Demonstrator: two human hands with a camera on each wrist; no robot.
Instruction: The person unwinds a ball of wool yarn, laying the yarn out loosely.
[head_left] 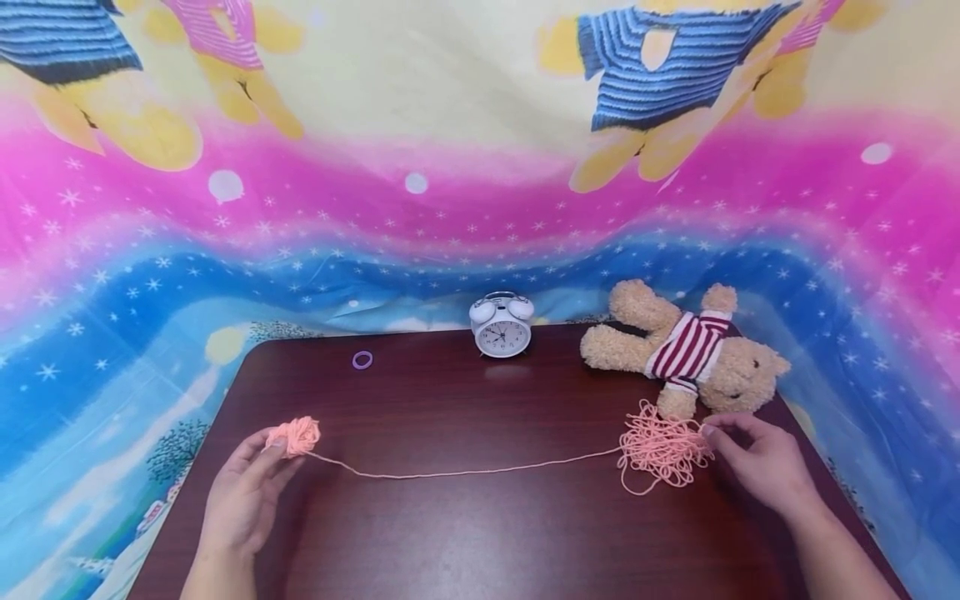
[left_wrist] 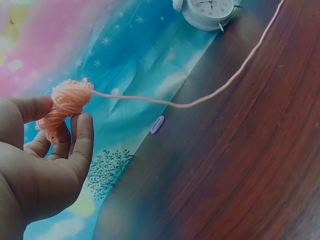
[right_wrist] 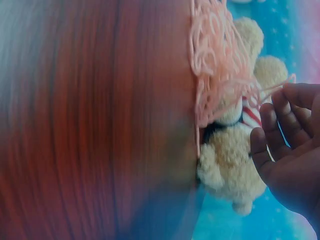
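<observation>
Probably the yarn ball (head_left: 300, 436) the left hand (head_left: 242, 496) grips is light, squashy; the tangle (head_left: 663, 450), pinched by the right hand (head_left: 768, 467), could snag, so hold its edge.

We see a peach-pink yarn ball (head_left: 297, 436) and loose yarn (head_left: 663, 450), a dark reddish-brown wood-grained worktop (head_left: 465, 533), a white alarm clock (head_left: 502, 335), a purple ring (head_left: 356, 362), a tan teddy bear (head_left: 738, 375) in a maroon-and-white striped shirt (head_left: 688, 348), and a snowflake-dotted pink-and-blue backdrop (head_left: 480, 208).

Apparently one yarn strand (head_left: 465, 473), one clock (head_left: 502, 337), one bear (head_left: 690, 346), one ring (head_left: 363, 367)
</observation>
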